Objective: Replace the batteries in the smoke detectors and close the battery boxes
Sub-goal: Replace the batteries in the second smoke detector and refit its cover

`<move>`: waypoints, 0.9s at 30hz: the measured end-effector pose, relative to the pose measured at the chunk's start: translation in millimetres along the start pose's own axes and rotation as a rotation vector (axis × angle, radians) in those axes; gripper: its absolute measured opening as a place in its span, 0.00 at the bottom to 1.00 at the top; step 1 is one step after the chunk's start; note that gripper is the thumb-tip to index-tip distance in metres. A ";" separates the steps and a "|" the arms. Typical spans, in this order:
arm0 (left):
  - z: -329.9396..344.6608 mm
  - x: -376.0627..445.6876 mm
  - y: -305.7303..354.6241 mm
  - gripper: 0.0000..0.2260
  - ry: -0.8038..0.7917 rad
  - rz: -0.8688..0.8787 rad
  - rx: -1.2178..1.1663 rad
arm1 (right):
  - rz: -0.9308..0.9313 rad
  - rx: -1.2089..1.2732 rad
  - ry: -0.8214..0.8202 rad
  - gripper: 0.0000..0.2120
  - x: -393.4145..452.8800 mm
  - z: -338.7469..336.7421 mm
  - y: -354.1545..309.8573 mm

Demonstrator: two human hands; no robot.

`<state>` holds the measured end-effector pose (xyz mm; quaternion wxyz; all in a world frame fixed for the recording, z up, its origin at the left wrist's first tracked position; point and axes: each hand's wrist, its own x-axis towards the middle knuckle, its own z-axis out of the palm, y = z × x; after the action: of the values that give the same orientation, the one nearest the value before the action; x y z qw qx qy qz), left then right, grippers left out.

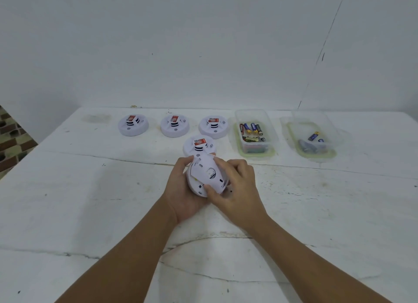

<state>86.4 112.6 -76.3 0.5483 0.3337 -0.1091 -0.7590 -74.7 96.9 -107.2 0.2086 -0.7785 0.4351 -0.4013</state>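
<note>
— Holding what, exactly?
— White round smoke detector (207,177), flipped underside up, tilted, just above the table (90,201) center. Left hand (181,196) cups it from below, fingers curled round the rim. Right hand (235,189) grips the other edge, thumb pressed on the back plate (211,171), which looks partly lifted at one side.
— Other detectors?
— Four more, face up w/ red labels: three in a back row (174,126), one (199,145) just behind the hands.
— Boxes?
— Two clear plastic tubs w/ green rims at right. Nearer tub (256,153) holds approx. a dozen batteries (251,130), mixed brands. Far tub (312,154) has a couple of batteries (314,136) plus sth grey, can't tell what.
</note>
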 end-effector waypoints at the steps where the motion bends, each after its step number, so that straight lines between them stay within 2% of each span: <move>1: 1.6 0.4 -0.6 0.22 0.003 0.008 0.009 | 0.001 0.006 0.013 0.32 -0.8 0.9 0.5; 12: -4.8 7.6 -6.0 0.23 -0.027 0.021 0.036 | -0.032 0.046 -0.027 0.31 -4.1 0.9 5.4; 22: -5.3 8.0 -8.0 0.22 -0.032 0.038 0.034 | 0.015 0.078 -0.014 0.31 -5.8 -2.6 2.4; 27: -3.9 6.9 -8.3 0.20 -0.036 0.034 0.035 | 0.026 0.056 -0.058 0.32 0.6 -3.1 -2.8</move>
<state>81.3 110.2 -86.3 0.5533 0.3278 -0.1380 -0.7532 -75.5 98.0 -103.2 0.2482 -0.7780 0.4276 -0.3878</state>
